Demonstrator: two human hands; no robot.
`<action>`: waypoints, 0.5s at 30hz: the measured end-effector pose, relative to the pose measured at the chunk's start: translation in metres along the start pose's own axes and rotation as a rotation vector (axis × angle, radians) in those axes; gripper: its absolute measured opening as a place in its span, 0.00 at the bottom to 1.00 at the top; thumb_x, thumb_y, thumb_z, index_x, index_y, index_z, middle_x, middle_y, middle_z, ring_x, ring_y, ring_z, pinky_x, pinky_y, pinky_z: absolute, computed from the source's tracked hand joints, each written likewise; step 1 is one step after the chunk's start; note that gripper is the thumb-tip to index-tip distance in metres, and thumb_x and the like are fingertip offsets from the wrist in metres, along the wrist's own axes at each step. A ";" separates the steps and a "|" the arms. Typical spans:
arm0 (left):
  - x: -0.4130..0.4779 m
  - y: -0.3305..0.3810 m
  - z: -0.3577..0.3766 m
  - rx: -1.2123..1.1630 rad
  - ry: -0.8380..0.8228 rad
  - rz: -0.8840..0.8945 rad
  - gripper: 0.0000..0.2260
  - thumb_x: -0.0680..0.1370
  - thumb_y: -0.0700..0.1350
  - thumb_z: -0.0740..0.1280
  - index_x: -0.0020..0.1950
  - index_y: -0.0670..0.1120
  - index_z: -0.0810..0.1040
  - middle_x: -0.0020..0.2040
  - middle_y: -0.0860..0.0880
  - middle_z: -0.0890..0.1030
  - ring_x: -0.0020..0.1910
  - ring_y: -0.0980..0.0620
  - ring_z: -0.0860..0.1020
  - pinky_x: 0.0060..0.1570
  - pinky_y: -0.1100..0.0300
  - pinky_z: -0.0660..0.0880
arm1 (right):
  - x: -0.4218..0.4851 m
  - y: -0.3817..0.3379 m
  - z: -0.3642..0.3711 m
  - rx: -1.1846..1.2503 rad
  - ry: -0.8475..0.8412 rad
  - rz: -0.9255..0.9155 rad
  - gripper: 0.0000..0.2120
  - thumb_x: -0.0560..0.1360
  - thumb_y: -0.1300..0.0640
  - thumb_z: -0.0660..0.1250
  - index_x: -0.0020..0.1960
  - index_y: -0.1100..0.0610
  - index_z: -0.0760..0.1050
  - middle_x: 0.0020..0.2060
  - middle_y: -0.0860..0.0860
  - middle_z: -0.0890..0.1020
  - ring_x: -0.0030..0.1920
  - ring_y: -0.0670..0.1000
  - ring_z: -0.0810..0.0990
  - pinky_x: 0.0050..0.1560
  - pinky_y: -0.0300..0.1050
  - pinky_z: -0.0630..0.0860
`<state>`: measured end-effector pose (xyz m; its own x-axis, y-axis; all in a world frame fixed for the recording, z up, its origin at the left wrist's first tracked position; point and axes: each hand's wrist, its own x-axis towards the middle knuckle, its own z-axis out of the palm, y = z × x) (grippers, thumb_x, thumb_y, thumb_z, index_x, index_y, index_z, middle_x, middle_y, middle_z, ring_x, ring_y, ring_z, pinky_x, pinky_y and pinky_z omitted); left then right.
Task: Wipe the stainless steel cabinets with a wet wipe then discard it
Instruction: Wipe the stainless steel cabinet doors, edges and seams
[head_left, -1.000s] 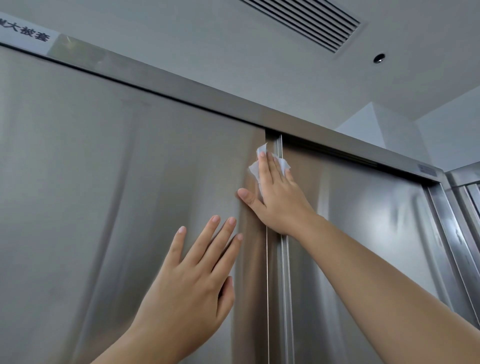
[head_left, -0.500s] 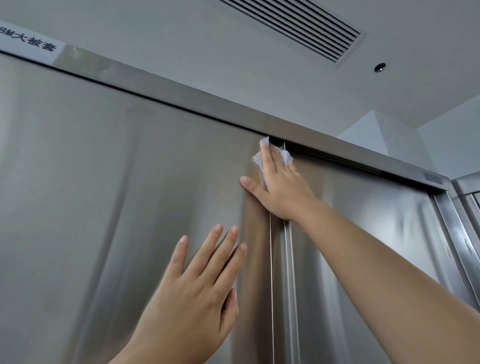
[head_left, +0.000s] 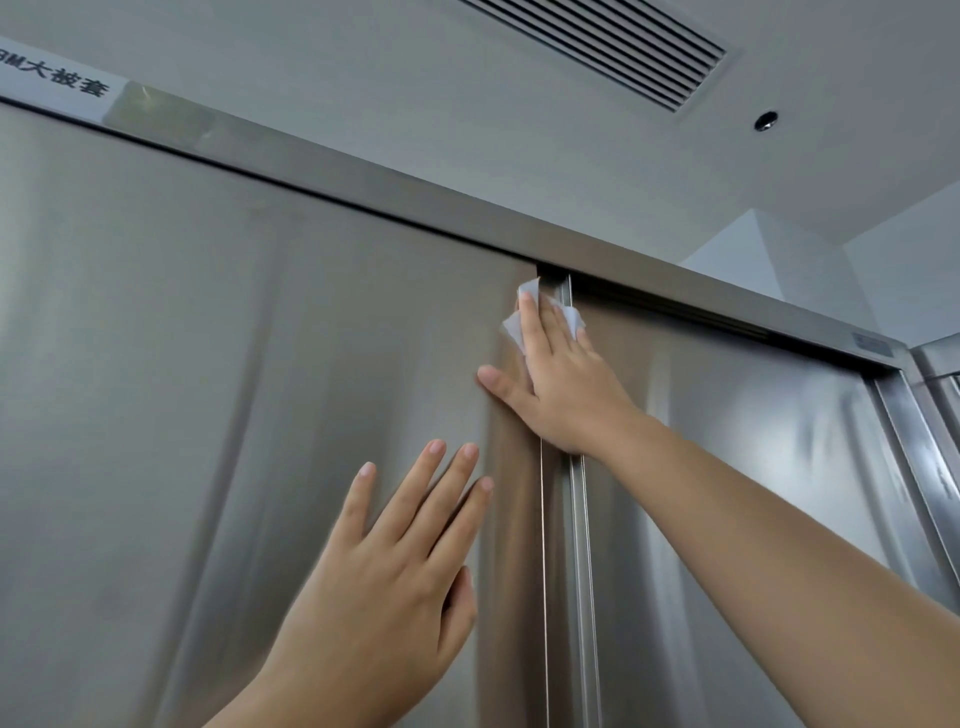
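A tall stainless steel cabinet fills the view, with a left sliding door (head_left: 234, 415) and a right door (head_left: 753, 467) meeting at a vertical seam. My right hand (head_left: 561, 379) lies flat with straight fingers near the top of that seam, pressing a white wet wipe (head_left: 514, 327) against the steel; the wipe's corners stick out above and beside my fingers. My left hand (head_left: 395, 582) is lower on the left door, fingers straight and spread, holding nothing; whether it touches the steel is unclear.
The cabinet's top rail (head_left: 363, 192) runs across above the doors, with a white label (head_left: 57, 83) at its far left. Overhead are the ceiling, an air vent (head_left: 618, 47) and a small round fitting (head_left: 765, 120). Another steel cabinet frame (head_left: 935, 415) stands at the right edge.
My right hand slid the wipe up the seam toward the top rail, then held there. My left hand stayed on the left door. The view tilted slightly.
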<state>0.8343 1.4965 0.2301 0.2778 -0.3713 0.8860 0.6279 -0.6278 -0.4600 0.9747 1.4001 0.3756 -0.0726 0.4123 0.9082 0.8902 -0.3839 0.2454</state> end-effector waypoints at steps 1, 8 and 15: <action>0.000 0.000 -0.001 0.004 -0.006 -0.001 0.24 0.72 0.48 0.55 0.65 0.43 0.75 0.69 0.44 0.70 0.68 0.43 0.68 0.61 0.40 0.65 | 0.007 -0.001 -0.002 0.013 0.004 0.015 0.44 0.70 0.30 0.40 0.75 0.58 0.33 0.76 0.55 0.41 0.75 0.50 0.38 0.74 0.50 0.38; 0.000 0.000 -0.003 0.012 -0.021 0.006 0.25 0.72 0.48 0.55 0.66 0.43 0.74 0.70 0.44 0.70 0.68 0.42 0.67 0.62 0.40 0.64 | -0.020 -0.006 0.013 0.039 0.054 -0.024 0.40 0.73 0.34 0.41 0.75 0.58 0.35 0.76 0.55 0.41 0.75 0.52 0.37 0.73 0.52 0.38; 0.001 0.001 -0.005 0.016 -0.047 0.004 0.25 0.74 0.48 0.54 0.67 0.41 0.73 0.70 0.43 0.69 0.69 0.42 0.67 0.61 0.38 0.67 | -0.046 -0.012 0.018 0.027 0.001 -0.030 0.43 0.72 0.33 0.41 0.74 0.60 0.32 0.75 0.56 0.39 0.74 0.53 0.36 0.72 0.50 0.37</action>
<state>0.8314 1.4923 0.2306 0.3141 -0.3405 0.8862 0.6380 -0.6155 -0.4626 0.9758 1.4003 0.3247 -0.0995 0.4225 0.9009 0.8995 -0.3490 0.2630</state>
